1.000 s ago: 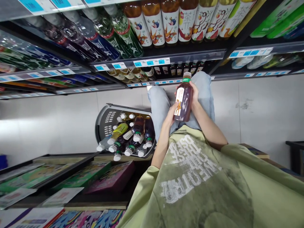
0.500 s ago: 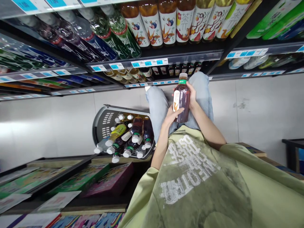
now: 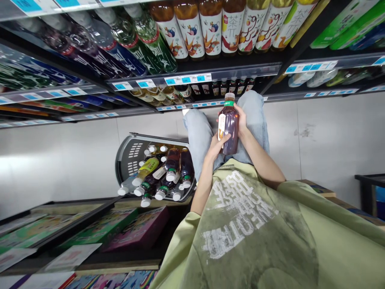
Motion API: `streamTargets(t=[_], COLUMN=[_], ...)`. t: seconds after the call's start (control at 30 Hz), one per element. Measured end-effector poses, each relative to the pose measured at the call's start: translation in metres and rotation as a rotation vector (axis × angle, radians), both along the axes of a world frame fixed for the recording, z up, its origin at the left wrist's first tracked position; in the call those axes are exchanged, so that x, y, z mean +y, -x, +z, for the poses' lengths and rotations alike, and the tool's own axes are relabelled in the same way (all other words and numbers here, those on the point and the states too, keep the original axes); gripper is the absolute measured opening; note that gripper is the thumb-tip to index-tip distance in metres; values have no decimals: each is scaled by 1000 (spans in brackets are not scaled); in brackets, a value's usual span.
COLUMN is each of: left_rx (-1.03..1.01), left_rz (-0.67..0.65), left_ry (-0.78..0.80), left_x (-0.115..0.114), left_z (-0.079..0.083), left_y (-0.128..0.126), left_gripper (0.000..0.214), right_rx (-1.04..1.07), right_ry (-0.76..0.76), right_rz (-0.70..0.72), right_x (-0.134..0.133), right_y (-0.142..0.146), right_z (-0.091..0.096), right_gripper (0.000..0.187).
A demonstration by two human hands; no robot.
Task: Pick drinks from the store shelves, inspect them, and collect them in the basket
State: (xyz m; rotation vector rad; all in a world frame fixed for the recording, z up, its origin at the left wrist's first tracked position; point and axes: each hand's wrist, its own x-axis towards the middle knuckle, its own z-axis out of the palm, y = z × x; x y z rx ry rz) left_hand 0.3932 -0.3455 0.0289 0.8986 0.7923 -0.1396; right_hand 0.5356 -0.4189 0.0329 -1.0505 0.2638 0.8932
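Note:
Above my knees I hold a dark reddish-brown drink bottle [image 3: 231, 124], upright, with a white cap, a green neck band and a white label turned to the left. My left hand [image 3: 218, 143] wraps its lower left side, thumb across the front. Around its right side closes my right hand [image 3: 242, 120], whose fingers are partly hidden behind the bottle. Left of my legs stands a grey shopping basket [image 3: 122, 156], filled with several bottles, among them a yellow-labelled bottle [image 3: 147, 168] and dark bottles with green neck bands.
A drinks shelf [image 3: 246, 74] with price tags runs along the front, holding rows of bottles. Behind me to the left is a low shelf with a green box [image 3: 105, 226] and a pink box [image 3: 138, 228]. Pale floor tiles [image 3: 279, 132] lie to the right.
The view has shifted very slightly. Both hands keep the bottle in nearly the same place, and the basket's contents look the same.

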Motion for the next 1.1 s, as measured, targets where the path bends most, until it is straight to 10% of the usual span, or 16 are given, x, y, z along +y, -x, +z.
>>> streamTargets(t=[1.1], left_rx=[-117], left_rz=[-53], left_ry=[-182], left_x=[0], left_z=[-7], left_y=[0], left_gripper=[65], right_rx=[10], right_ry=[-13], right_rz=[-73], right_x=[1], right_y=[-1], right_z=[-2], right_gripper=[48])
